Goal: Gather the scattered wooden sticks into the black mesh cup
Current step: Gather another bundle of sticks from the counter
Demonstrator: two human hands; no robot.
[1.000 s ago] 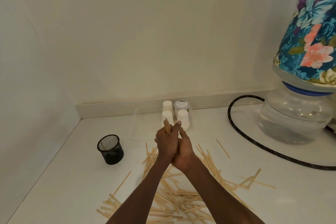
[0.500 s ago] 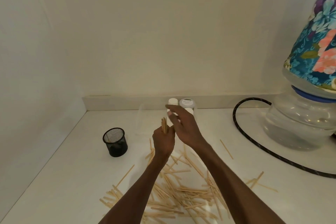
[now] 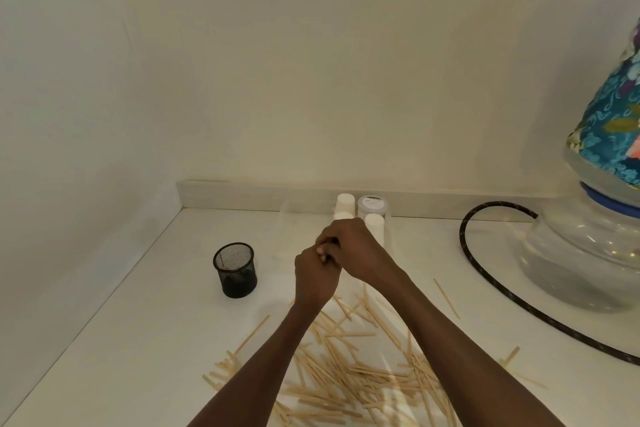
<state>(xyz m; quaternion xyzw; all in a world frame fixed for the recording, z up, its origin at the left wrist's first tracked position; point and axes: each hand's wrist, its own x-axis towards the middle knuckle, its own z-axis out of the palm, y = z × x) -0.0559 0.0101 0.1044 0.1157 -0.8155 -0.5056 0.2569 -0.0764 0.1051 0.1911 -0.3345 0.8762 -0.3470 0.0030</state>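
Head view: black mesh cup upright left of clasped hands.

Black mesh cup upright on the white counter, open mouth up, dark contents unclear, pale wooden sticks scattered flat and criss-crossed in a loose heap right of and nearer than the cup, apart from it.

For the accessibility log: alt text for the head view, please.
Two hands, left hand and right hand, meet clasped above scattered wooden sticks on a white counter. A black mesh cup stands to their left; white cups sit behind.
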